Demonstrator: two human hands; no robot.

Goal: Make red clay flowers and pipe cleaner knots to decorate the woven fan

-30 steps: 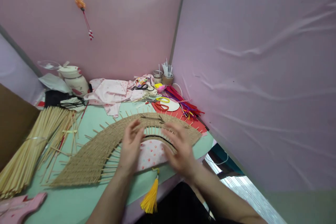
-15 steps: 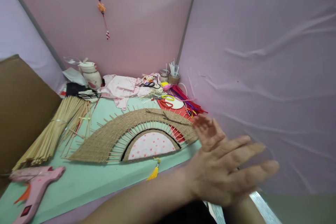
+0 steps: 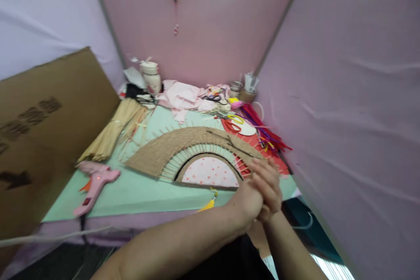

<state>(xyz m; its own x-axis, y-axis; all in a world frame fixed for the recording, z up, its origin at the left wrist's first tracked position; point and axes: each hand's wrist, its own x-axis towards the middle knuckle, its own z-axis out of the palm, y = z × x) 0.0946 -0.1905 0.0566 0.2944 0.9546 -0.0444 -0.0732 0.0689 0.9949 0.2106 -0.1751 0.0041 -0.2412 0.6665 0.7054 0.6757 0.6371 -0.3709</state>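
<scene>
Clasped together in front of the table's near edge are my left hand [image 3: 246, 201] and my right hand [image 3: 268, 186]. Both are closed, the fingers of one folded over the other, and no object shows between them; the palms are hidden. Just beyond them lies a woven fan-shaped piece [image 3: 164, 148] of twine over thin sticks, with a dotted white half-round centre [image 3: 210, 171]. A forked dark twig [image 3: 229, 141] rests across its upper right. By its lower edge, a yellow tassel [image 3: 207, 205] lies at the front of the table.
At the left are a pink glue gun [image 3: 96, 183], a bundle of sticks [image 3: 110, 133] and a large cardboard sheet [image 3: 59, 109]. A bottle [image 3: 151, 78], pink cloth [image 3: 182, 95], yellow-handled scissors [image 3: 236, 119] and fuzzy coloured stems [image 3: 262, 124] lie along the back.
My hands were spread and crossed further right, fingers outstretched. Now they are folded tightly together. The view has turned left, so the table things sit further right in it.
</scene>
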